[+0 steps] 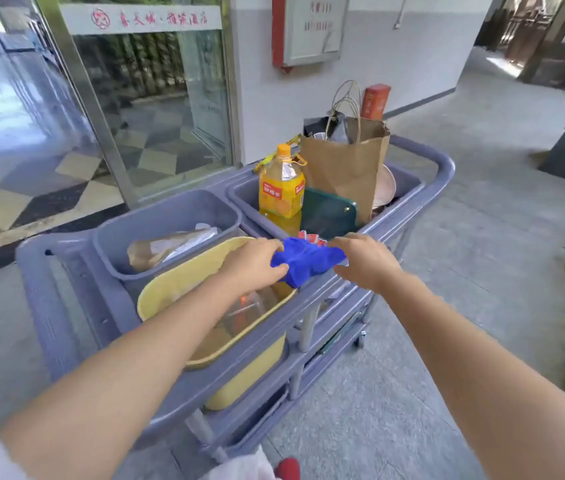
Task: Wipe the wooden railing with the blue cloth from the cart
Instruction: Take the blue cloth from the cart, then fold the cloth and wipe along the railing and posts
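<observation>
The blue cloth point(305, 259) is seen as a crumpled, vivid royal-blue bundle of soft, nappy fabric, bunched into folds. It is held over the near rim of the grey-blue plastic cart point(442, 164), between the yellow tub and the far compartment. One end is pinched by the left hand point(253, 263), whose fingers are closed together on the fabric; the other end is gripped by the right hand point(364, 259), fingers curled shut on it.

The cart is moulded in smooth, matte plastic with rounded corners and a tubular handle at its far end. A rectangular yellow tub point(160, 299) is set in the cart at the near side, directly below the left forearm; clear crinkled plastic and something orange can be made out inside it. Beside it, a grey bin point(167, 216) is fitted in the cart, with a wrapped, brownish packet lying in it. In the far compartment of the cart, an orange-capped bottle point(281, 188) of yellow liquid is stood upright, touching a dark green flat case point(328, 213). Behind these, a creased brown paper bag point(347, 168) with twine handles is stood upright, and a red carton point(374, 100) rises behind it.
</observation>
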`<action>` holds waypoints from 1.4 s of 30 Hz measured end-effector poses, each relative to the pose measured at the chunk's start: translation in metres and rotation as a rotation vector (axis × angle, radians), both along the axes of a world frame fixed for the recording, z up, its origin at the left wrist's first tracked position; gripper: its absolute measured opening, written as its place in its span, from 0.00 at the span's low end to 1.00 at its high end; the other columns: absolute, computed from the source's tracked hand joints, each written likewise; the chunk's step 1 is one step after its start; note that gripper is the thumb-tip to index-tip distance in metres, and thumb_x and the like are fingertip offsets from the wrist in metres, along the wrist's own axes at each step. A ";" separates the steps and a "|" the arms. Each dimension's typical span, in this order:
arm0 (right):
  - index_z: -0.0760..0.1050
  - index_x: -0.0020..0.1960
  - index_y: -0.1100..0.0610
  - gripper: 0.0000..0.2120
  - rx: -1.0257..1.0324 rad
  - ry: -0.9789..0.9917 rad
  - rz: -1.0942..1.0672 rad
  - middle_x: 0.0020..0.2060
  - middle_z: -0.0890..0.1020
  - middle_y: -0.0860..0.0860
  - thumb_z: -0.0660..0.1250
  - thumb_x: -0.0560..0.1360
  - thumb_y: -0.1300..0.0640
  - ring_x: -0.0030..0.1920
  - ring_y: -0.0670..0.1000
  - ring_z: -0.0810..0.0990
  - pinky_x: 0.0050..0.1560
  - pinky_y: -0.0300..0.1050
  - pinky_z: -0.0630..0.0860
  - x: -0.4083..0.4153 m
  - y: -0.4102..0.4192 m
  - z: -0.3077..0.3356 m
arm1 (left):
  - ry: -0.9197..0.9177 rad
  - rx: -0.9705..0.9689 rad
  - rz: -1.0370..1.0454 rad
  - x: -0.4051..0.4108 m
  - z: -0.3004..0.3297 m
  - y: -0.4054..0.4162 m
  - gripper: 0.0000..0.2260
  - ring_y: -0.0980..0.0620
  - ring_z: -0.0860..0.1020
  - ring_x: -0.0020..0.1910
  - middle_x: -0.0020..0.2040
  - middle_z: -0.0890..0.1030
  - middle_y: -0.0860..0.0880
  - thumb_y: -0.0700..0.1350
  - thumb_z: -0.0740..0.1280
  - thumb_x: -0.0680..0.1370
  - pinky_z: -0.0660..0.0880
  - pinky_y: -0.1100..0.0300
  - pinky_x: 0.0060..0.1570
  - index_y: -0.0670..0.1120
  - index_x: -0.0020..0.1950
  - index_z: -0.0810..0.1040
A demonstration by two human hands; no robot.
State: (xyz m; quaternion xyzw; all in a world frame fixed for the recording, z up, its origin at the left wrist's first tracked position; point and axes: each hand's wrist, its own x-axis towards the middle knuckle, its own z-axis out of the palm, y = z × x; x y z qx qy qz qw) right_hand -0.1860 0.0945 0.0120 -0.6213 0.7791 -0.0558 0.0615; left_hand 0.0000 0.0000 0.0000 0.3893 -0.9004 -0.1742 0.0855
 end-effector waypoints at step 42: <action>0.81 0.41 0.53 0.05 -0.618 -0.313 -1.003 0.39 0.84 0.50 0.71 0.67 0.61 0.39 0.45 0.80 0.46 0.45 0.76 -0.180 0.362 0.124 | 0.268 0.514 -1.174 -0.374 0.135 0.233 0.07 0.54 0.80 0.41 0.41 0.84 0.47 0.44 0.68 0.64 0.76 0.57 0.46 0.52 0.39 0.81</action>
